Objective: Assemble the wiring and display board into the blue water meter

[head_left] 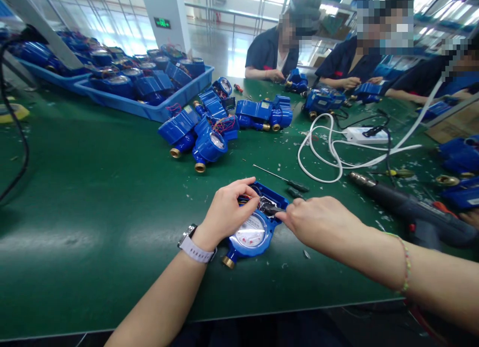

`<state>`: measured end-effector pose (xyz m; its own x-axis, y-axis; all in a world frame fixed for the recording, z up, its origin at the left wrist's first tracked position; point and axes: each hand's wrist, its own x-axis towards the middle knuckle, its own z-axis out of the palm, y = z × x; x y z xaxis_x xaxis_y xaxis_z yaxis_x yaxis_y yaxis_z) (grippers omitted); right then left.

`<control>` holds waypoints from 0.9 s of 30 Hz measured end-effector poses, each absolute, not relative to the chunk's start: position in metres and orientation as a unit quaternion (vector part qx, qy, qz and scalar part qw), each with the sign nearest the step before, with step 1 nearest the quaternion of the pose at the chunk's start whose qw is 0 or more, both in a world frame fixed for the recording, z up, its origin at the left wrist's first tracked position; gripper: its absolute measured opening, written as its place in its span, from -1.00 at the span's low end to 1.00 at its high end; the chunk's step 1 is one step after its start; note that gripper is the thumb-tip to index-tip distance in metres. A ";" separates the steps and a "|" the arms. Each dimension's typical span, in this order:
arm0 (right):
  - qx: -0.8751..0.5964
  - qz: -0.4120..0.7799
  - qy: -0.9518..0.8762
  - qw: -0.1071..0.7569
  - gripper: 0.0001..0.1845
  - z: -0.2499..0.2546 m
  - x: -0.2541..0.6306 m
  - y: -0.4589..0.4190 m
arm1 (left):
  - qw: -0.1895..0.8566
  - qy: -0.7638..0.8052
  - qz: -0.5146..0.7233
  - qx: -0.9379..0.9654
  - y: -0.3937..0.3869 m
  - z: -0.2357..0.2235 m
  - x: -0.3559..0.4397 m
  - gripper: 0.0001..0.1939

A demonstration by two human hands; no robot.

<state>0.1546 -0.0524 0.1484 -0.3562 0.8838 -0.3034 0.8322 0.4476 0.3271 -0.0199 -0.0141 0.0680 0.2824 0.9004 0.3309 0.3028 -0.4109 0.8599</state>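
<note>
A blue water meter (250,233) with a round clear dial and a brass fitting lies on the green bench. Its side box is open, with thin coloured wires (245,199) and dark parts inside. My left hand (230,207) rests over the meter's left side, thumb and fingers pinched together at the wires, one finger reaching along the box's rim. On the other side, my right hand (312,219) grips a dark hand tool (270,208), whose tip is inside the box. Most of the tool is hidden in my fist, so its exact kind is unclear.
Just beyond lies a screwdriver (295,185). A heat gun (407,207) and a white power strip (364,135) with looped cable are to the right. Several water meters (210,146) stand farther back, beside a loaded blue tray (149,110). Co-workers (275,52) sit across the bench.
</note>
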 end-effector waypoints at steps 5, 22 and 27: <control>0.558 0.052 0.787 0.259 -0.55 0.156 0.160 -0.050 | 0.358 0.414 0.436 0.714 -0.014 0.066 -0.021 -0.90; 0.656 0.041 0.753 0.009 -0.83 0.052 0.233 -0.042 | 0.475 0.381 0.540 0.581 -0.013 0.049 -0.042 -0.84; 0.619 0.035 0.776 -0.118 -0.72 0.046 0.240 -0.034 | 0.395 0.396 0.514 0.650 -0.026 0.042 -0.052 -0.93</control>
<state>0.2402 -0.0341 0.0455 -0.2070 0.9519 0.2260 0.9684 0.2322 -0.0912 -0.0516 -0.0258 0.0421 0.1570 0.9213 0.3557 0.1083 -0.3741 0.9210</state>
